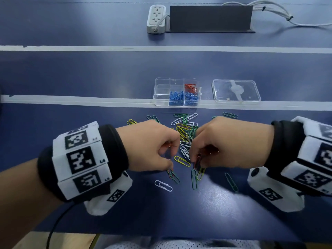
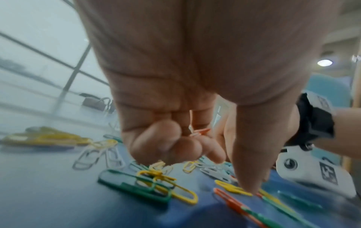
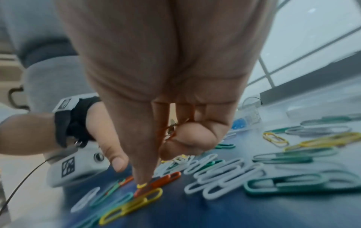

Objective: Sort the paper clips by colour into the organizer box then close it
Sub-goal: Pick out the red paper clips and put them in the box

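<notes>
The clear organizer box (image 1: 161, 91) stands open beyond the clips, with blue clips (image 1: 177, 97) in two front compartments and red clips (image 1: 190, 86) in a back one. Its lid (image 1: 236, 90) lies to its right. Loose green, yellow and white paper clips (image 1: 185, 130) are scattered between my hands. My left hand (image 1: 168, 159) (image 2: 215, 160) curls round red clips (image 2: 201, 131) in its palm, its thumb tip down by a red clip (image 2: 228, 199). My right hand (image 1: 195, 159) (image 3: 162, 154) also holds red clips (image 3: 168, 129), with a fingertip on a red clip (image 3: 158, 182) on the table.
A white power strip (image 1: 156, 17), a black box (image 1: 210, 18) and cables (image 1: 280, 13) sit at the far side. White tape lines (image 1: 71, 100) cross the blue table. The table's front edge runs just below my wrists.
</notes>
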A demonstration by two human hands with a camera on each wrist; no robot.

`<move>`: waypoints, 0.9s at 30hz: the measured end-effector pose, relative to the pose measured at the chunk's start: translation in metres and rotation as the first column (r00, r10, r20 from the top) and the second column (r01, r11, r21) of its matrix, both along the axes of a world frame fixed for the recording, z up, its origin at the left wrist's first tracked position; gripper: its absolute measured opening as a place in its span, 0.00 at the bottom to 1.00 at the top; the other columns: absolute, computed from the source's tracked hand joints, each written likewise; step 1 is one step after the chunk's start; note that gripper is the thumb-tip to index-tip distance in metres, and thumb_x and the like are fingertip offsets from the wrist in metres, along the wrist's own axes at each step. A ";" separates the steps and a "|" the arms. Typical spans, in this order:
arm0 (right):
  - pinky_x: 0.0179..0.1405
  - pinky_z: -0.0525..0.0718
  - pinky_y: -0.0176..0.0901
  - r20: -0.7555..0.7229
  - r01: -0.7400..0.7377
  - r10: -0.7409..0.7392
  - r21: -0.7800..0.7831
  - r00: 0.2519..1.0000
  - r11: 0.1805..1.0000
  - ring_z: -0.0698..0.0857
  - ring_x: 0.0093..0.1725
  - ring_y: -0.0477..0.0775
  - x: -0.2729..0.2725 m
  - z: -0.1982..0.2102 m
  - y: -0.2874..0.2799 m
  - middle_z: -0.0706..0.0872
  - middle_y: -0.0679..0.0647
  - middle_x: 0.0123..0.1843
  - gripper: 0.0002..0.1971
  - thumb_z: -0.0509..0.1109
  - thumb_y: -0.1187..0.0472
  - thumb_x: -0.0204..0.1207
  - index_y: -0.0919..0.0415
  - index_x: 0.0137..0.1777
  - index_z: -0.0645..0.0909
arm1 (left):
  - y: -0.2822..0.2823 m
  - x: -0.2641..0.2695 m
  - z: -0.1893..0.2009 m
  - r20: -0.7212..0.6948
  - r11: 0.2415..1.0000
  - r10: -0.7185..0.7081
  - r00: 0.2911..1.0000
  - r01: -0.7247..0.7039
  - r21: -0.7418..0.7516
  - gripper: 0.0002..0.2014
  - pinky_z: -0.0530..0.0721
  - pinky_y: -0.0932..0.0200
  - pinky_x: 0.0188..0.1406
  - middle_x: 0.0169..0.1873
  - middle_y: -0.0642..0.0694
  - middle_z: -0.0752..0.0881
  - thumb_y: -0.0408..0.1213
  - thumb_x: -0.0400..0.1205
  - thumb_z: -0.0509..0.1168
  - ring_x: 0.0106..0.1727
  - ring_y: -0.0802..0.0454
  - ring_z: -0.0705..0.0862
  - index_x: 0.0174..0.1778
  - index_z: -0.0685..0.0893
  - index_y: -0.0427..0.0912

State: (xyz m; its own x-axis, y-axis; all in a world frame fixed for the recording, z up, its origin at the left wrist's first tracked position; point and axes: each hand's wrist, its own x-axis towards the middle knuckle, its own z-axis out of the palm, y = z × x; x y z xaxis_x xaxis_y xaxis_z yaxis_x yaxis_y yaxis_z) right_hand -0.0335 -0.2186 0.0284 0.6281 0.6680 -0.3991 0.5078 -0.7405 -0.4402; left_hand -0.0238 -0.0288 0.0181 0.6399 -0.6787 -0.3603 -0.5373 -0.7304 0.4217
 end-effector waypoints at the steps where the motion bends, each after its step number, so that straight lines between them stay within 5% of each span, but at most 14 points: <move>1: 0.48 0.81 0.38 0.019 -0.018 0.018 -0.014 1.000 1.000 0.80 0.40 0.40 0.000 -0.001 0.001 0.88 0.42 0.43 0.09 0.71 0.57 0.70 0.45 0.48 0.87 | -0.002 0.001 -0.001 0.018 0.999 -0.033 0.999 0.033 0.022 0.06 0.69 0.72 0.31 0.23 0.53 0.73 0.46 0.73 0.69 0.29 0.64 0.74 0.39 0.77 0.56; 4: 0.50 0.82 0.44 0.059 -0.058 0.061 -0.046 0.996 0.997 0.82 0.43 0.45 -0.001 -0.003 0.003 0.88 0.45 0.43 0.07 0.70 0.57 0.70 0.47 0.46 0.87 | -0.007 0.004 -0.002 0.014 0.991 -0.106 0.994 0.104 0.085 0.07 0.77 0.61 0.44 0.27 0.53 0.75 0.45 0.74 0.68 0.32 0.61 0.73 0.47 0.83 0.55; 8: 0.51 0.81 0.45 0.078 -0.064 0.069 -0.068 0.995 0.996 0.83 0.47 0.48 -0.001 -0.006 0.000 0.88 0.46 0.44 0.05 0.70 0.54 0.72 0.49 0.44 0.86 | -0.008 0.004 -0.002 0.010 0.985 -0.128 0.992 0.126 0.119 0.04 0.80 0.55 0.49 0.33 0.52 0.81 0.44 0.75 0.67 0.38 0.56 0.76 0.44 0.85 0.54; 20: 0.49 0.79 0.40 0.085 0.024 -0.020 -0.041 0.996 0.999 0.79 0.42 0.44 0.005 0.000 -0.012 0.84 0.44 0.42 0.05 0.69 0.52 0.74 0.48 0.46 0.84 | -0.004 0.012 0.006 -0.032 0.996 -0.037 0.999 0.040 0.078 0.04 0.74 0.62 0.48 0.35 0.58 0.75 0.42 0.79 0.64 0.42 0.58 0.75 0.39 0.78 0.54; 27: 0.52 0.79 0.44 0.095 -0.010 0.026 -0.167 0.995 0.986 0.78 0.45 0.47 0.002 -0.003 -0.011 0.85 0.45 0.46 0.06 0.70 0.51 0.72 0.48 0.47 0.84 | -0.005 0.011 0.005 -0.108 0.996 0.082 0.991 -0.087 -0.033 0.05 0.75 0.68 0.32 0.24 0.58 0.80 0.42 0.77 0.64 0.29 0.64 0.78 0.36 0.76 0.53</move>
